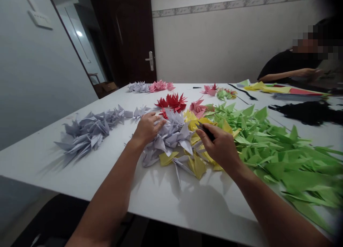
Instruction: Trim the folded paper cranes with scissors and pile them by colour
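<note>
A pile of folded white paper pieces [173,134] lies at the middle of the table, mixed with yellow folded pieces [197,165]. On the pile's left side rests my left hand [149,128], fingers bent against the white paper; what they pinch, if anything, is too small to tell. My right hand [218,141] is closed around a small dark pointed tool [206,131], its tip over the yellow and white pieces. Red folded pieces [171,103] lie just behind, beside a pink cluster [197,107].
Green folded pieces [284,157] spread across the right. Another white heap [85,132] lies left on the white table [107,175]. Farther back are pink pieces [160,85], black strands [308,112] and coloured sheets [289,90]. A person [284,66] sits at the far right.
</note>
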Demonstrator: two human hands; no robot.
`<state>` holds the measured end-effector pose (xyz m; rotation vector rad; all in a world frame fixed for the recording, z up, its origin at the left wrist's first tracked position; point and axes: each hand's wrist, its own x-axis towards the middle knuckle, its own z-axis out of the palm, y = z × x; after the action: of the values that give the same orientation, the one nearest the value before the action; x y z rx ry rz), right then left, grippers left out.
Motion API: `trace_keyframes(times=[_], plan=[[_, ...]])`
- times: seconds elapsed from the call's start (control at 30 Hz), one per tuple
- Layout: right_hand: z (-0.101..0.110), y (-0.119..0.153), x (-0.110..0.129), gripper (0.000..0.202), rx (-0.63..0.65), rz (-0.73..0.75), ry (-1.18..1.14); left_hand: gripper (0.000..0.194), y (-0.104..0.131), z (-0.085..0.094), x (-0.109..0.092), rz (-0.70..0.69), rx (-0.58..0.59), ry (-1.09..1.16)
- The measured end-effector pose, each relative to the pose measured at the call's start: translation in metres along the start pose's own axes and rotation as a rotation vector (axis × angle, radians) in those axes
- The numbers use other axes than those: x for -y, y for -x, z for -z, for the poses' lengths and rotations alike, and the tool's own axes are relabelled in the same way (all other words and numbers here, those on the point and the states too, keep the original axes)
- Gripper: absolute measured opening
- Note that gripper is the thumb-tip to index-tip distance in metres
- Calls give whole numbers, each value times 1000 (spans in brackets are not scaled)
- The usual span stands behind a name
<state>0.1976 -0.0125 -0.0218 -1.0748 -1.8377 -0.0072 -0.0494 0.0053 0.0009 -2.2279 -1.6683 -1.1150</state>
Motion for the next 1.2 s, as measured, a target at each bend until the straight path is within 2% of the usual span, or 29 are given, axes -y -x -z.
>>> trace_keyframes(times=[0.03,0.1,0.2,0.33,0.4,0.47,0.53,0.6,0.67,0.8,0.87,0.9,0.97,1.0,1.07,1.13,1.2], plan=[[-1,1,-1,26,-12,7,2,27,-1,4,1,0,-34,5],[-1,1,-3,28,-21,17,7,29,-1,13,4,22,-176,-3],[-3,1,-7,30,-26,35,4,27,3,32,23,160,-333,-126],[-3,0,-9,28,-70,71,-12,25,24,55,74,474,-284,-360],[-3,0,-8,27,-83,71,-26,17,36,65,102,587,-290,-365],[-3,0,-7,27,-82,66,-36,11,44,71,125,626,-311,-343],[-3,0,-6,26,-78,68,-34,25,49,74,138,618,-322,-311],[-3,1,-6,24,-72,71,-29,32,52,76,142,586,-329,-278],[-3,1,-7,24,-67,67,-38,30,52,78,140,545,-339,-247],[-4,0,-8,27,-84,55,-65,11,36,79,117,444,-371,-193],[-4,0,-7,29,-103,60,-76,5,20,75,91,391,-405,-127],[-4,0,-6,30,-113,63,-85,10,12,70,73,368,-418,-70],[-2,1,-1,31,-127,56,-108,19,-4,54,31,398,-485,362],[-1,1,2,31,-125,49,-126,25,-9,43,8,426,-440,621],[2,1,7,29,-110,43,-167,33,-14,21,-35,459,-270,1074],[4,0,12,27,-90,52,-217,35,-11,0,-66,485,-179,1353],[5,0,15,25,-81,55,-258,37,-3,-16,-80,527,-143,1500]])
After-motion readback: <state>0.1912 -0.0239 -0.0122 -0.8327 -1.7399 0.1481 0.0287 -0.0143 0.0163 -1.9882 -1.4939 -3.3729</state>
